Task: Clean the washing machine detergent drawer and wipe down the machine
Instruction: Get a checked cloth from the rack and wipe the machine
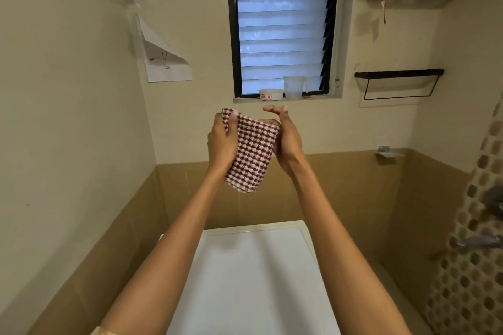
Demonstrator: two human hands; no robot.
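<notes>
A checked maroon-and-white cloth [251, 153] hangs in the air between my hands, well above the white top of the washing machine [253, 280]. My left hand [221, 140] grips the cloth's upper left corner, thumb and fingers curled round it. My right hand [285, 139] holds the cloth's right edge against its palm, with the upper fingers stretched out straight toward the window. The detergent drawer is out of view.
A louvred window [283, 35] faces me, with a white tub [269, 94] and a clear measuring jug [293, 87] on its sill. Black wall shelves [398, 75] hang at the right, taps [476, 241] lower right, a paper sheet [166, 62] on the left wall.
</notes>
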